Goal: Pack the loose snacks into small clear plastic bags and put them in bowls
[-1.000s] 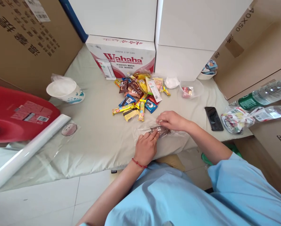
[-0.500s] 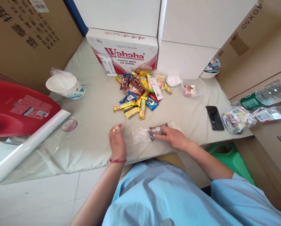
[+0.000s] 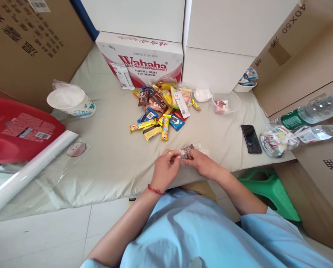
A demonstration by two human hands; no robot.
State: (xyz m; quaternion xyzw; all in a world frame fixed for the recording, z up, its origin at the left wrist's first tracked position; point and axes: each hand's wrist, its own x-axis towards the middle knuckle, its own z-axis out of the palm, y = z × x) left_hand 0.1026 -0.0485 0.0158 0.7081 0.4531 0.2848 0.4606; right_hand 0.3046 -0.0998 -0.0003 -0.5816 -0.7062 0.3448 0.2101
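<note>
At the table's front edge, a dark brown snack packet (image 3: 186, 152) lies in a clear plastic bag (image 3: 205, 152). My right hand (image 3: 200, 162) is closed on the packet from the right, with thumb and fingers over its side. From the left, my left hand (image 3: 168, 167) has its fingers pinched at the bag's left end, which it mostly hides. Both hands are close together, fingertips almost touching. Beyond them lies a heap of wrapped snacks (image 3: 158, 108), with a yellow snack stick (image 3: 165, 127) and a yellow-and-black packet (image 3: 152, 132) nearest.
A paper cup (image 3: 84, 106), a red jug (image 3: 29, 126) and a white roll (image 3: 32, 171) stand or lie left. A clear bowl (image 3: 233, 106), a phone (image 3: 251, 139) and plastic bottles (image 3: 308, 117) are on the right. A Wahaha carton (image 3: 144, 63) stands behind the snacks.
My left hand has moved right from the bare tablecloth to the left end of the plastic bag, and its fingers have closed. My right hand stays on the brown packet.
</note>
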